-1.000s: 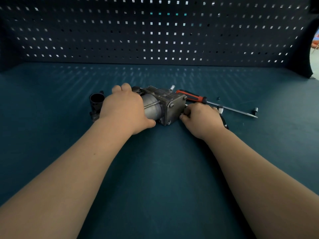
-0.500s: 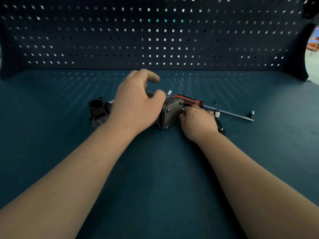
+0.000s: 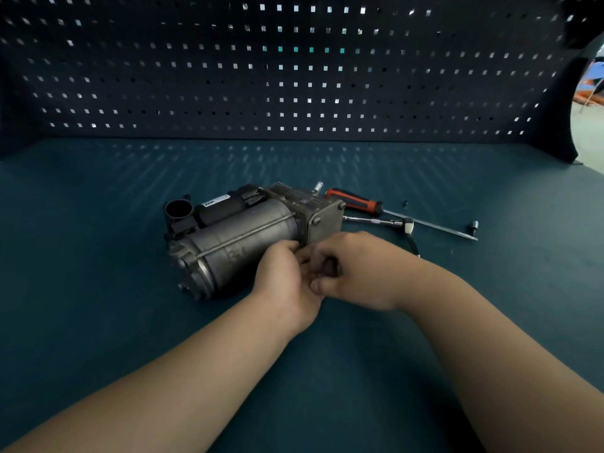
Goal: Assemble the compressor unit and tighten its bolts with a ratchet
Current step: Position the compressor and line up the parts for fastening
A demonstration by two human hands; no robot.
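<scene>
Compressor unit [image 3: 242, 235] lies on its side on the teal bench mat [image 3: 98, 322], at mid-bench. Its grey cylinder points near-left, and its square end plate [image 3: 325, 222] faces right. Black port and housing sit along its far-left side.

Both hands meet at the plate's near lower corner, just in front of the unit. Left hand [image 3: 287, 282] has its knuckles against the cylinder's near end. Right hand [image 3: 362, 273] comes in from the right, its fingers curled in against the left hand's. The grip is tight and narrow, and I cannot tell what is pinched between them, if anything.

Right of the plate is the ratchet [image 3: 407, 225], its bar reaching to the plate's edge and its handle partly hidden behind the right wrist. Just beyond lies a red-and-black screwdriver [image 3: 358, 202] with its shaft running right. A small socket [image 3: 474, 224] stands near the shaft's tip. A perforated pegboard [image 3: 294, 76] closes the back.
</scene>
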